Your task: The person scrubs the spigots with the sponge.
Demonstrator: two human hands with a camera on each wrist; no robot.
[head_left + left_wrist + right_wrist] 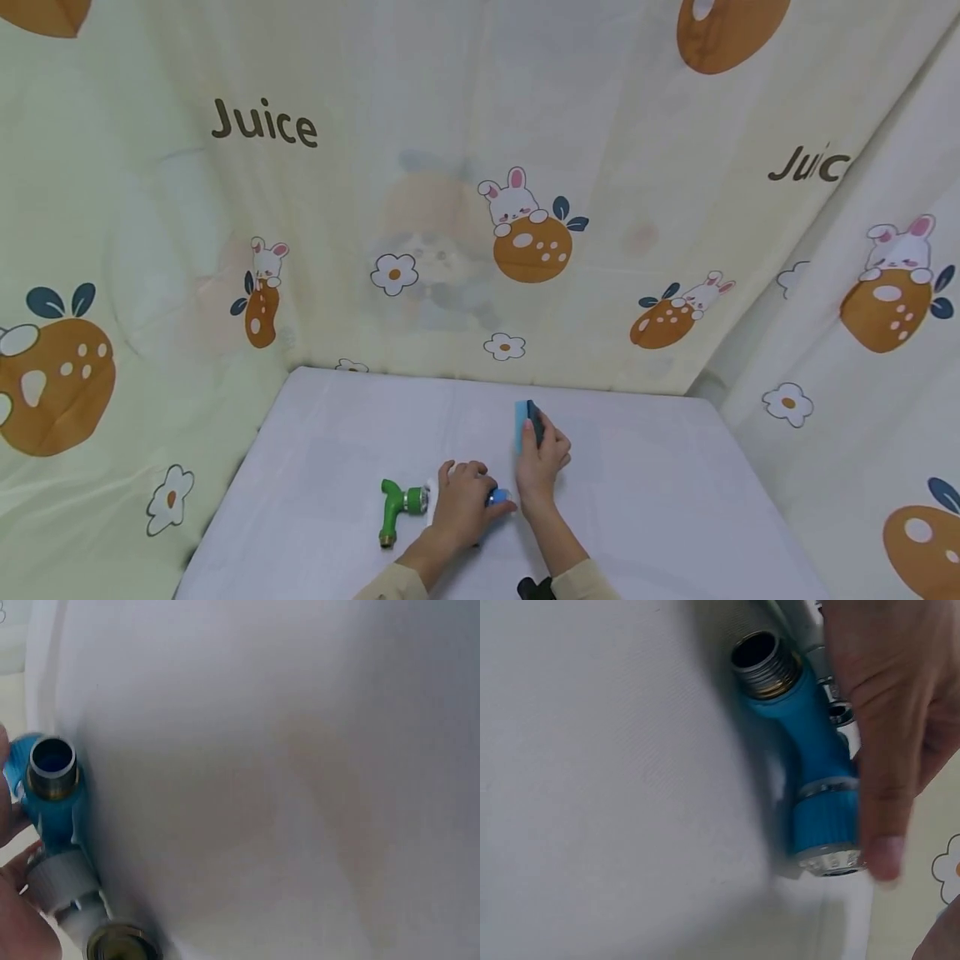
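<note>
My left hand (465, 504) grips a blue tap (498, 497), its palm hiding most of it. In the right wrist view the thumb lies along the blue tap (821, 761), whose threaded metal end shows. A grey-white tap-like fitting (810, 630) lies close beside it, partly covered by that hand. The left wrist view shows the blue tap's open threaded end (54, 769) with fingers behind it. To the right, my right hand (543, 467) holds a sponge-like block (521, 425), light blue on one side and dark on the other, upright above the table.
A green tap (397, 508) with a brass end lies left of the left hand. A black object (536, 588) is beside the right sleeve at the front. The white-covered table (645, 492) meets printed curtains (420, 208) at the back and sides.
</note>
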